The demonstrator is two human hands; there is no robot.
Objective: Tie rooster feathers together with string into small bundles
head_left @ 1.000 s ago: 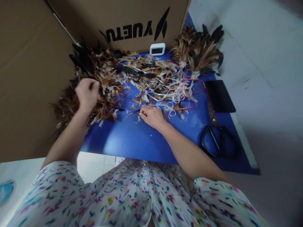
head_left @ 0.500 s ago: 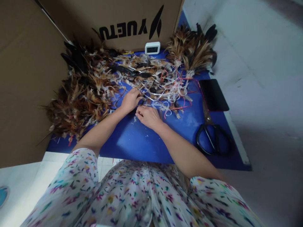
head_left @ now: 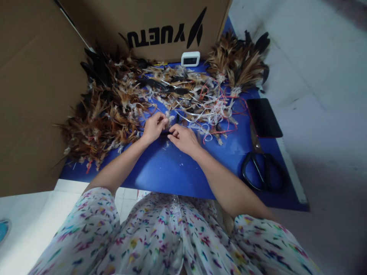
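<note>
Over the middle of the blue table, my left hand has thumb and fingers pinched together. At its fingertips is a feather with a pale fluffy part. Close by on the right, my right hand has its fingers curled with the tips pressed together; whatever they hold is too small to make out. A thin dark strip lies between the two hands. Just beyond them are loose feathers and a tangle of white ribbon with pink string.
Bundles of brown feathers are heaped at left, others at back right. A cardboard box stands behind, with a small white digital clock before it. A black phone and scissors lie near the right edge.
My left hand has drawn back slightly towards me and turned, and the pale fluff now shows at its fingertips. My right hand's fingers have shifted a little. The view has moved slightly.
</note>
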